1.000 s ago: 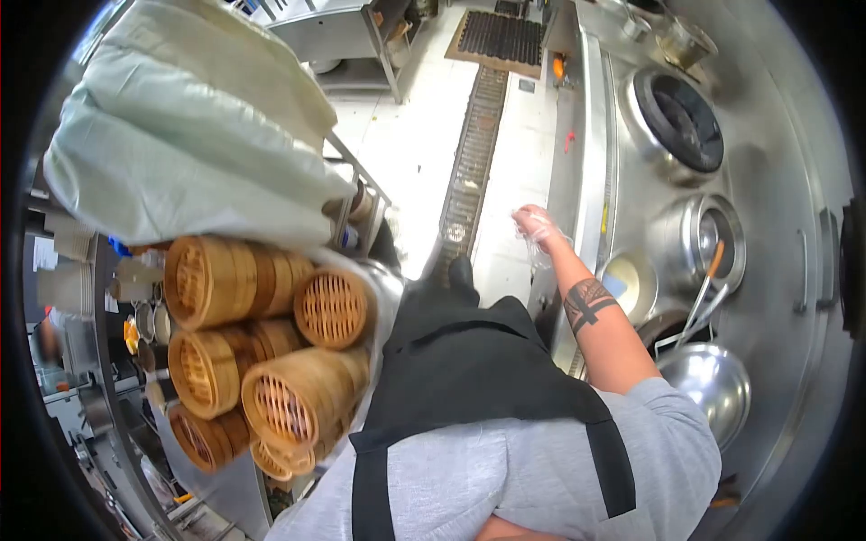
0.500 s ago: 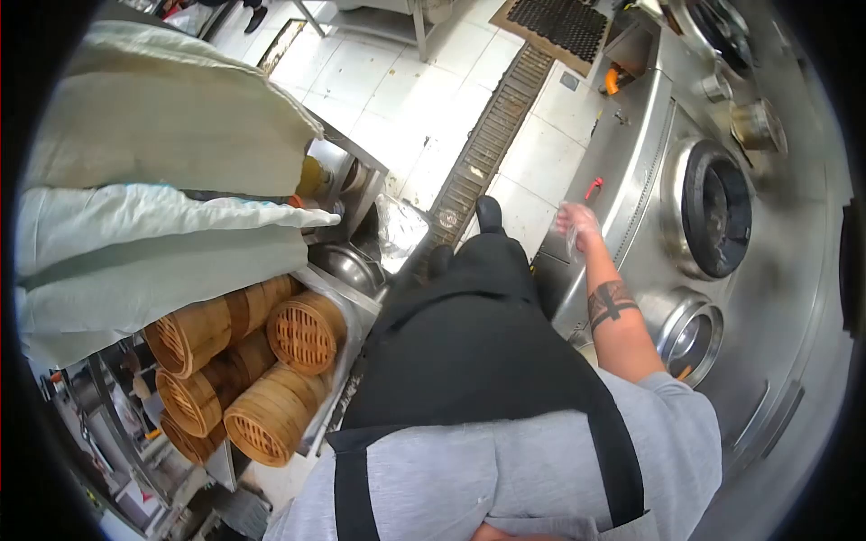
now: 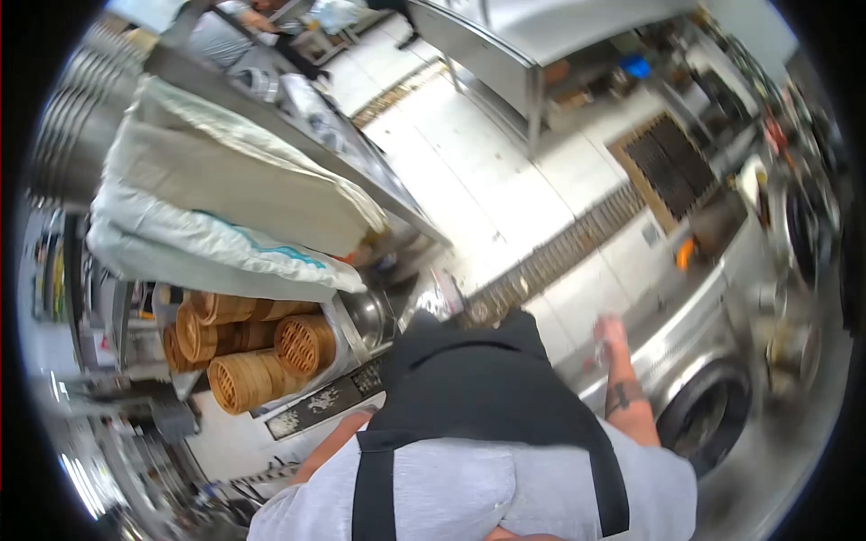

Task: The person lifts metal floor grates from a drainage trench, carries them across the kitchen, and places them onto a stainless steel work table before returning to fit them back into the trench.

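My right hand (image 3: 611, 334) hangs beside the front of the steel stove (image 3: 663, 338), apart from it. Clear plastic, perhaps a thin glove, shows around its lower part. Blur hides how the fingers are set and whether they hold anything. My left forearm (image 3: 332, 444) comes out at my left side. Most of my left hand (image 3: 364, 413) is hidden behind the black apron (image 3: 469, 388). The nearest things on that side are bamboo steamer baskets (image 3: 245, 380), stacked on their sides on a low shelf.
Pale cloths (image 3: 244, 198) drape over a rack at left. A floor drain grate (image 3: 541, 261) crosses white tiles. Ahead stands a steel table (image 3: 487, 63); a black mat (image 3: 672, 167) lies to its right. A black-rimmed wok burner (image 3: 708, 415) is at right. Another person (image 3: 225, 36) is at top left.
My view has turned and moved, bringing the steel table and another person into sight. The steamer baskets look smaller and my left forearm has appeared. My right hand still hangs beside the stove.
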The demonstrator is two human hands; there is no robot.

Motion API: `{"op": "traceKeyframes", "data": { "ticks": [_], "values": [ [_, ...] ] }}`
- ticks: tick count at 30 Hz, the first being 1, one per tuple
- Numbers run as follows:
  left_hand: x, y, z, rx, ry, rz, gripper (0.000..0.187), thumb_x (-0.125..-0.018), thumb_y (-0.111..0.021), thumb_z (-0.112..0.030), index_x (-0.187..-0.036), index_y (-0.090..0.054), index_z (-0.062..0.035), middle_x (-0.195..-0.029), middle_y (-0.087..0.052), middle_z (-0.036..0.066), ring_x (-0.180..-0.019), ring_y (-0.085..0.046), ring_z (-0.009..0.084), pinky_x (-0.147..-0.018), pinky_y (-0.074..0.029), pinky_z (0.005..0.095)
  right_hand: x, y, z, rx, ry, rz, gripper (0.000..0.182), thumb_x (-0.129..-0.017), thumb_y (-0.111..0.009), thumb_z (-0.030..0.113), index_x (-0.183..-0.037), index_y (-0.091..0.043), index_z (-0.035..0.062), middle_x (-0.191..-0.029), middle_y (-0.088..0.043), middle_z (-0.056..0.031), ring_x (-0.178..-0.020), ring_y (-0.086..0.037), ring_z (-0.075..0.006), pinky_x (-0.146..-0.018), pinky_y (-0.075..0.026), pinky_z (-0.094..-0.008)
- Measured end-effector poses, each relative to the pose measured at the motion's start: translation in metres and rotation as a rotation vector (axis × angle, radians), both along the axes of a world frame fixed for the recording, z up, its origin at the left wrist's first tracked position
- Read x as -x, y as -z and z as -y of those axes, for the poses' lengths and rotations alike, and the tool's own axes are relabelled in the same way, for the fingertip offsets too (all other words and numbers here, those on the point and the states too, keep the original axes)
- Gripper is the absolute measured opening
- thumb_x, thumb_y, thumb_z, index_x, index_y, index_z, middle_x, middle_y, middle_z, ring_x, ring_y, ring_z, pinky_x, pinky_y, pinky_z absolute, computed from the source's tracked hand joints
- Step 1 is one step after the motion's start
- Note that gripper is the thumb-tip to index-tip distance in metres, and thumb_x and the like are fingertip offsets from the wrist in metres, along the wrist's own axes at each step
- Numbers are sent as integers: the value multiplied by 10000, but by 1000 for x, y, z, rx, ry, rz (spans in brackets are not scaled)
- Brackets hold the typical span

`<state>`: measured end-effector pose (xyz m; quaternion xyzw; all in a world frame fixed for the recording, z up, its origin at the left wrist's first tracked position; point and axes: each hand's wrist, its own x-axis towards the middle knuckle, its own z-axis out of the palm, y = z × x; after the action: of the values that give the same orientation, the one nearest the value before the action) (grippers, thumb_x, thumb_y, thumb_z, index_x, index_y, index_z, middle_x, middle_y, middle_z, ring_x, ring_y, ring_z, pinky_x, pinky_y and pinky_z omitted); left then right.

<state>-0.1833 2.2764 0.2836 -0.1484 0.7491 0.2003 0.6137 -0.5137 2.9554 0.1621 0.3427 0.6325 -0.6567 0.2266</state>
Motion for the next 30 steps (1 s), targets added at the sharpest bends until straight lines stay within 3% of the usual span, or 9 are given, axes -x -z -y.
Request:
{"op": "traceKeyframes", "data": {
  "ticks": [6,14,16,18,19,20,21,23,30],
  "values": [
    [32,17,-30,-65,2,-69,428,-834,-665,-320,-1172,-727,-64,-1158,-729,182,-1010,-705,304,-838,-543,466,13,37,-33,190,-4,64,85,-943,-627,145,-920,-570,87,-719,-584,-89,-568,-571,-210,-498,-467,-359],
    [8,12,-90,-64,-170,-49,433,-830,-678,-329,-1173,-732,-70,-1173,-727,177,-1032,-704,307,-851,-545,462,128,42,-20,-148,-473,207,120,-943,-603,134,-856,-617,52,-651,-551,-116,-550,-568,-263,-499,-457,-427],
    [4,15,-107,-75,-210,-47,435,-830,-683,-332,-1174,-733,-71,-1177,-727,175,-1038,-704,307,-854,-545,460,179,31,10,-605,-1163,-265,124,-897,-609,119,-803,-637,42,-673,-583,-141,-572,-587,-287,-527,-472,-428],
    [6,17,-123,-96,-241,-50,437,-829,-687,-335,-1175,-734,-72,-1181,-726,174,-1043,-704,308,-857,-546,458,231,44,47,-794,-1396,-853,113,-850,-613,128,-787,-649,40,-719,-617,-159,-610,-605,-295,-564,-490,-428],
    [10,18,-129,-105,-253,-52,438,-828,-690,-337,-1176,-734,-72,-1184,-726,173,-1046,-704,308,-858,-546,457,257,55,78,-689,-1300,-746,100,-847,-606,135,-816,-656,54,-750,-627,-165,-685,-627,-306,-612,-495,-448],
    [17,20,-134,-118,-261,-58,440,-828,-692,-338,-1176,-735,-73,-1186,-726,172,-1049,-704,309,-860,-547,456,282,54,109,-793,-1224,-1140,121,-871,-585,149,-851,-664,60,-797,-643,-172,-774,-647,-316,-672,-506,-452],
    [24,25,-138,-128,-265,-65,441,-828,-695,-340,-1177,-735,-74,-1188,-726,172,-1052,-704,309,-862,-547,455,293,-32,159,-652,-1288,-706,158,-892,-600,191,-889,-674,52,-827,-655,-175,-811,-644,-314,-718,-515,-439],
    [49,33,-144,-149,-260,-75,443,-827,-700,-343,-1178,-736,-75,-1192,-725,170,-1057,-704,310,-865,-548,453,320,-91,231,-289,-1014,-444,330,-921,-651,297,-1071,-714,10,-923,-713,-137,-811,-644,-222,-766,-534,-379],
    [179,59,-157,-100,-448,-6,466,-817,-739,-370,-1185,-742,-83,-1220,-722,159,-1085,-701,314,-887,-551,441,427,-189,361,-428,-1416,-573,440,-952,-649,309,-1240,-663,-23,-1019,-729,-95,-861,-673,-183,-803,-540,-336]
  ]
}}
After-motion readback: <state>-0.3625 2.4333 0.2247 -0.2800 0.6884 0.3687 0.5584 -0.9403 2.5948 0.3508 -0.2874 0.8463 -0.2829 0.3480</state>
